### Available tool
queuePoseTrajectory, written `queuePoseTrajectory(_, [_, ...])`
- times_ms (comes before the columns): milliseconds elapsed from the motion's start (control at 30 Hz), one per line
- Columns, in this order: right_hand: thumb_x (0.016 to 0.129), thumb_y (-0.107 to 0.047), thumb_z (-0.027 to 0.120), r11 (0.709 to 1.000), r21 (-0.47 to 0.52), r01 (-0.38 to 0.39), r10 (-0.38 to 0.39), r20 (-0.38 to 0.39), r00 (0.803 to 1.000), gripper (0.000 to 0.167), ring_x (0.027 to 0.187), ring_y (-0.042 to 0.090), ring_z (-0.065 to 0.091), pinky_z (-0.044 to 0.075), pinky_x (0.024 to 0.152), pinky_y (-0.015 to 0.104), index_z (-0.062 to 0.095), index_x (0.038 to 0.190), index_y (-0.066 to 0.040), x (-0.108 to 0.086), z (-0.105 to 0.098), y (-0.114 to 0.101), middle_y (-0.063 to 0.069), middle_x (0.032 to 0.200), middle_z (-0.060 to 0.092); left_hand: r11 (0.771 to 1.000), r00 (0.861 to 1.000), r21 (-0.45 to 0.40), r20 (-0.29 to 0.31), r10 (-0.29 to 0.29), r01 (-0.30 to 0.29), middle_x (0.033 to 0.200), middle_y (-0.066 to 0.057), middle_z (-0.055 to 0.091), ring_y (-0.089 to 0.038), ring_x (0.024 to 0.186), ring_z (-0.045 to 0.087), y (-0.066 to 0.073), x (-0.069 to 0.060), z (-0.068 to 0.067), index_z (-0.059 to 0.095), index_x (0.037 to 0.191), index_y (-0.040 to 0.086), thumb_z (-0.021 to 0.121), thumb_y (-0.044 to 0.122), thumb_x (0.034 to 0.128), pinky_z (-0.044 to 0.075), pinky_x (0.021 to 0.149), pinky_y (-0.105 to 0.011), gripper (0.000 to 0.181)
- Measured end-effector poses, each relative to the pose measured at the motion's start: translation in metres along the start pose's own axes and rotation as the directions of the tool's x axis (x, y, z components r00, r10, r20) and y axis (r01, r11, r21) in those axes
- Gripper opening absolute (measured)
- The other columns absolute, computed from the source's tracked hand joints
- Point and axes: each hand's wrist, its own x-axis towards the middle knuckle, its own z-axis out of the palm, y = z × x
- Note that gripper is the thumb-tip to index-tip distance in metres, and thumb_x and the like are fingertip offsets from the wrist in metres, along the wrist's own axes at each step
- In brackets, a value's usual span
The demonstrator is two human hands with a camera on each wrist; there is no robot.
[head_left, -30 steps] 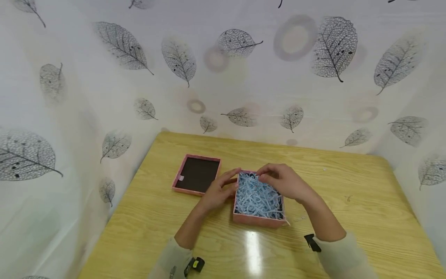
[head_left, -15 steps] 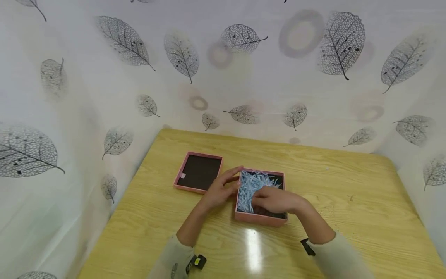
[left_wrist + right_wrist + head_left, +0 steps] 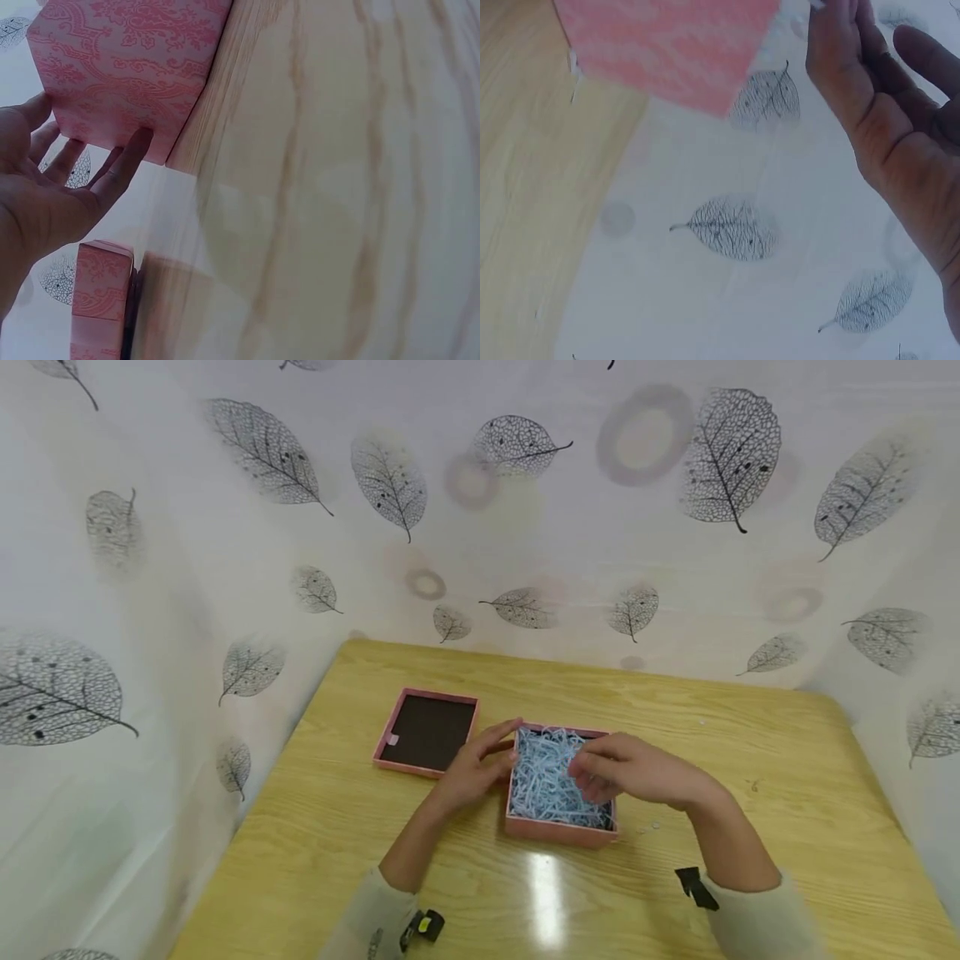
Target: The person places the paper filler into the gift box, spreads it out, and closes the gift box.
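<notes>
A pink patterned box [image 3: 558,832] stands without its lid on the wooden table, filled with light-blue shredded paper [image 3: 546,781]. My left hand [image 3: 471,770] rests against the box's left side; in the left wrist view its spread fingers [image 3: 112,176] touch the pink wall. Over the right half of the filling hovers my right hand [image 3: 637,770], fingers bent loosely downward. The right wrist view shows that thumb apart from the fingers, their tips cut off by the frame, and nothing clearly held. To the left lies the box lid [image 3: 431,731], dark inside facing up.
The lid sits just behind my left hand and close to the box. A leaf-patterned white curtain [image 3: 525,552] encloses the back and sides of the table [image 3: 750,827]. Small scraps [image 3: 654,826] lie right of the box.
My right hand went down into the box, then rose and moved right. The shredded paper, bunched left half a second ago, now covers most of the box again. The left hand stays in place.
</notes>
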Motion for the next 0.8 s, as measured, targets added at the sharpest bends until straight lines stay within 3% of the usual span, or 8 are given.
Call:
queuePoseTrajectory(133, [0.115,-0.019,0.047,1.0,0.02,-0.015,0.014,0.036,0.999,0.037,0.099,0.039,0.071,0.063,0.086,0.043,0.068,0.117,0.011,-0.016,-0.003,0.006,0.023,0.106,0.071,1.0,1.0,0.022,0.01,-0.005,0.005,0.169,-0.002,0.037,-0.034,0.149,0.044,0.001,0.0,0.0,0.042,0.164,0.017,0.059,0.019,0.1103,0.05,0.112,-0.047,0.056])
queuePoseTrajectory(267, [0.114,-0.016,0.049,1.0,-0.017,-0.016,0.017,0.051,0.999,0.034,0.098,0.034,0.073,0.063,0.084,0.038,0.07,0.117,0.01,-0.014,0.006,0.012,0.021,0.107,0.072,1.0,1.0,0.013,0.002,-0.012,0.012,0.168,0.0,0.038,-0.032,0.149,0.045,0.001,0.0,0.001,0.043,0.164,0.016,0.059,0.02,0.1104,0.051,0.111,-0.047,0.056])
queuePoseTrajectory(367, [0.113,-0.017,0.05,0.987,-0.157,0.017,-0.009,0.052,0.999,0.033,0.083,0.022,0.069,0.06,0.074,0.033,0.073,0.101,0.002,-0.002,0.016,0.011,0.008,0.091,0.07,1.0,1.0,0.008,-0.004,-0.004,0.004,0.168,-0.001,0.039,-0.033,0.149,0.045,0.001,0.0,0.0,0.043,0.163,0.015,0.059,0.02,0.1103,0.051,0.11,-0.047,0.056])
queuePoseTrajectory(500, [0.112,-0.019,0.051,0.924,-0.378,0.062,-0.032,0.084,0.996,0.042,0.058,0.008,0.045,0.042,0.059,0.026,0.061,0.072,-0.012,0.022,0.031,0.012,-0.008,0.066,0.048,1.0,1.0,-0.006,-0.004,0.006,-0.006,0.168,-0.002,0.038,-0.035,0.149,0.044,0.001,0.0,0.0,0.044,0.163,0.018,0.059,0.018,0.1101,0.053,0.108,-0.046,0.055])
queuePoseTrajectory(567, [0.111,-0.018,0.051,0.9,-0.43,0.069,-0.03,0.097,0.995,0.045,0.055,0.007,0.038,0.036,0.058,0.025,0.054,0.067,-0.017,0.032,0.036,0.014,-0.011,0.061,0.04,1.0,1.0,-0.016,0.0,0.002,-0.002,0.169,-0.002,0.037,-0.035,0.149,0.044,0.001,0.0,0.0,0.044,0.163,0.021,0.059,0.017,0.1102,0.054,0.107,-0.045,0.055])
queuePoseTrajectory(733, [0.111,-0.019,0.052,0.901,-0.429,0.068,-0.04,0.074,0.996,0.043,0.057,0.007,0.04,0.038,0.059,0.026,0.057,0.069,-0.015,0.035,0.036,0.017,-0.01,0.063,0.042,1.0,1.0,-0.017,0.004,-0.014,0.014,0.169,0.0,0.037,-0.034,0.149,0.044,0.001,0.0,0.001,0.045,0.162,0.027,0.059,0.017,0.1103,0.054,0.107,-0.045,0.055])
queuePoseTrajectory(800, [0.112,-0.02,0.051,0.933,-0.35,0.082,-0.068,0.052,0.996,0.037,0.064,0.009,0.054,0.049,0.063,0.028,0.068,0.081,-0.009,0.025,0.03,0.015,-0.006,0.072,0.055,1.0,1.0,-0.005,-0.001,-0.022,0.022,0.169,0.002,0.038,-0.033,0.149,0.045,0.002,0.0,0.001,0.046,0.162,0.029,0.059,0.019,0.1102,0.053,0.108,-0.045,0.054])
